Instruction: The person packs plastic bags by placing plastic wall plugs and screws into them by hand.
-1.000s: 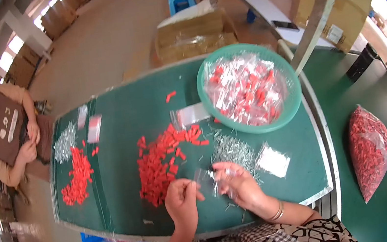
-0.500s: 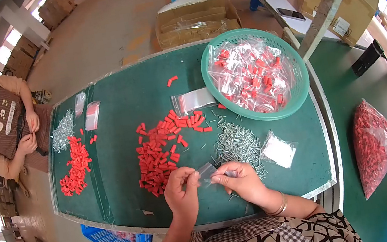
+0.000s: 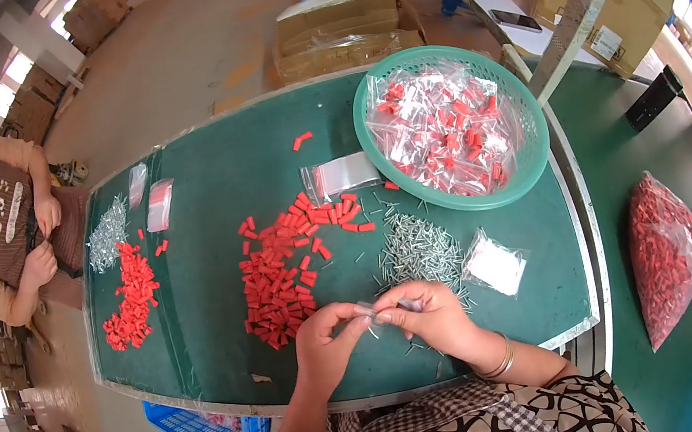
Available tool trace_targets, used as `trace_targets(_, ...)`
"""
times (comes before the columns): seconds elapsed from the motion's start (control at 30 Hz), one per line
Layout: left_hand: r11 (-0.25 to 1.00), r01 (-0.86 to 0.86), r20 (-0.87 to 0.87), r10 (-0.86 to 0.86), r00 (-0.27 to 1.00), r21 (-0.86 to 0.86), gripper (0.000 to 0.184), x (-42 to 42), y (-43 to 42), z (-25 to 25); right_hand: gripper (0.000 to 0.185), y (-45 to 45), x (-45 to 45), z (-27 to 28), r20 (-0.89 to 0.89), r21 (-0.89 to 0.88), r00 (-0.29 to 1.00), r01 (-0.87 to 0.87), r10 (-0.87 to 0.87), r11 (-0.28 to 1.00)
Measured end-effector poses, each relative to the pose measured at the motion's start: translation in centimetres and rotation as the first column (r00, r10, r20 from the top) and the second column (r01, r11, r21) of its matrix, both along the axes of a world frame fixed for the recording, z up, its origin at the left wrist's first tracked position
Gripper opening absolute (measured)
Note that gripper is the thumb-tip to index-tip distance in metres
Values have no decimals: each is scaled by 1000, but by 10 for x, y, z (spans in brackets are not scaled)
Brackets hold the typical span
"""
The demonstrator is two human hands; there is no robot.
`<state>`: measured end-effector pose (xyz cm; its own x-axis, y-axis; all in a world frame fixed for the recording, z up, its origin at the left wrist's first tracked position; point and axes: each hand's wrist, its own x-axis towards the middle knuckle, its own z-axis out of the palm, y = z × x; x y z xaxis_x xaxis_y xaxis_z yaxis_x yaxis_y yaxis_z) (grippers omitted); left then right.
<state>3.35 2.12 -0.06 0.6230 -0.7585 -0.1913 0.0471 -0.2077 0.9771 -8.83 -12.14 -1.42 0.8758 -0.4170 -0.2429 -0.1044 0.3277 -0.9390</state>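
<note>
Between my two hands is a small clear plastic bag (image 3: 370, 311), pinched at its edges. My left hand (image 3: 328, 342) holds its left side, thumb and forefinger together. My right hand (image 3: 433, 319) grips the other side, its fingers curled. To the left lies a heap of red plugs (image 3: 276, 283); just beyond my right hand is a pile of silver screws (image 3: 417, 250). A clear packet with white contents (image 3: 495, 262) lies right of the screws. A stack of flat bags (image 3: 345, 175) rests beside the green basket (image 3: 540, 136), which holds filled bags.
A co-worker (image 3: 11, 227) sits at the left, near a second red heap (image 3: 132, 299) and screw pile (image 3: 108, 236). A large bag of red plugs (image 3: 666, 259) lies on the right-hand surface. A cardboard box (image 3: 347, 35) stands behind the table (image 3: 199, 175).
My hands have come closer together around the small bag, which shows less between them. The view has shifted a little since the earlier frames.
</note>
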Motion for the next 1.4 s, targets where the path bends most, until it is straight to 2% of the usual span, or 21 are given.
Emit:
trace_targets(0.03, 998, -55, -21, 54, 998, -32, 9, -2, 1, -6, 8, 1, 0, 2, -12, -53, 1000, -28, 28, 998)
trace_targets(0.17, 1000, -15, 84, 14, 996, 22, 9, -1, 4, -1, 8, 0, 1, 3, -39, -241, 992, -125, 119, 962)
trace_targets(0.27, 1000, -15, 65, 14, 998, 23, 6, -1, 2, 2, 9, 1, 1, -4, 46, -288, 990, -112, 131, 951)
trace_targets(0.37, 1000, -27, 9, 26, 1000, 13, 7, -5, 0, 2, 18, 5, 1, -7, 124, -392, 990, -19, 73, 920)
trace_targets(0.47, 999, -37, -40, 37, 999, 5, 8, -8, -1, 0, 26, 12, 0, -20, 85, -310, 996, 4, 23, 951)
trace_targets(0.57, 998, -57, -40, 57, 998, -4, 8, -8, -1, -5, 23, 11, 0, -21, 89, -339, 996, 2, 30, 941)
trace_targets(0.67, 999, -34, 46, 33, 998, 23, 7, -1, -1, -1, 18, 6, 2, -11, 75, -73, 996, -52, 57, 996)
trace_targets(0.87, 996, 47, 105, -55, 993, 79, 9, 11, 2, 0, 14, -3, 0, -4, 1, 48, 993, -118, 118, 992)
trace_targets(0.97, 996, 52, 105, -59, 993, 66, 9, 11, 0, 3, 12, -6, 0, 1, 3, -59, 989, -147, 147, 987)
trace_targets(1.07, 995, 64, 136, -74, 988, 73, 9, 12, -2, 7, 12, -5, 1, 2, 51, -31, 993, -106, 108, 994)
trace_targets(1.17, 993, 78, 168, -92, 981, 91, 7, 13, -3, 9, 10, -4, 1, 3, 96, -100, 990, -91, 100, 991)
trace_targets(1.27, 993, 85, 185, -100, 978, 87, 3, 11, -5, 10, 9, -5, 1, 6, 63, -258, 992, -87, 106, 962)
trace_targets(1.4, 992, 88, 201, -105, 974, 92, 4, 8, -6, 14, 7, -6, 0, 3, 68, -325, 992, -77, 104, 943)
